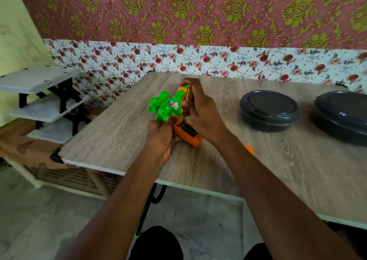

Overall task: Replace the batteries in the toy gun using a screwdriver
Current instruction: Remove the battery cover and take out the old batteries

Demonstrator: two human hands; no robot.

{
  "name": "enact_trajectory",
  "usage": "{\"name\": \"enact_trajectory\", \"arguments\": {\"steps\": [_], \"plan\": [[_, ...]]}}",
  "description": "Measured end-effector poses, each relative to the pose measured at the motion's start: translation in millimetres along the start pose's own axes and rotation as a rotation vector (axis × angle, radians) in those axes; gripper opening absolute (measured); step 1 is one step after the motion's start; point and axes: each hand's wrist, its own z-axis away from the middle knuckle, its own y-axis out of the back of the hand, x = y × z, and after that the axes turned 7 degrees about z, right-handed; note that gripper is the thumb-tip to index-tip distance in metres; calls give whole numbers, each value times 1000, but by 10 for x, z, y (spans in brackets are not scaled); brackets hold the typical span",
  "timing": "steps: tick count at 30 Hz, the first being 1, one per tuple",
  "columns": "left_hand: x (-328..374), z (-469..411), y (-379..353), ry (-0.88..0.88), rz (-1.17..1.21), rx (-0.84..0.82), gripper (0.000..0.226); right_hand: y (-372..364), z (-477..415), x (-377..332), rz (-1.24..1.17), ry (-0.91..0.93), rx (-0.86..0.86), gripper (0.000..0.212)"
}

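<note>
Toy gun [164, 109]: glossy green and orange plastic, smooth. Screwdriver [187, 93]: shiny gold-coloured handle, metallic look. Table [119, 132]: matt grey wood-grain top, white edge. Two round containers [269, 110] [342, 115]: dark smooth plastic, slight sheen. Shelf [37, 77]: white boards, black brackets

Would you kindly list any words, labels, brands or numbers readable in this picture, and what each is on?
None can be read.
Toy gun: no legible print.
Battery in the open grip: label too blurred.
Screwdriver: no marking visible.
Two dark lidded containers: plain.
</note>
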Motion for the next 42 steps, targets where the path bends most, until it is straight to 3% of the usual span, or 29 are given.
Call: {"name": "enact_trajectory", "arguments": {"steps": [9,21,29,42], "plan": [[30,-2,-6,15,4,26,18,4,-120,-96,26,25,-61,42],[-38,-36,-7,12,-45,24,15,44,-290,-65,14,-137,-138,38],[-44,-48,13,0,-73,30,22,1,-424,-72,129,-146,-353,37],[-33,-54,-8,8,-26,20,17,175,-241,53,-153,-214,51,45]]}}
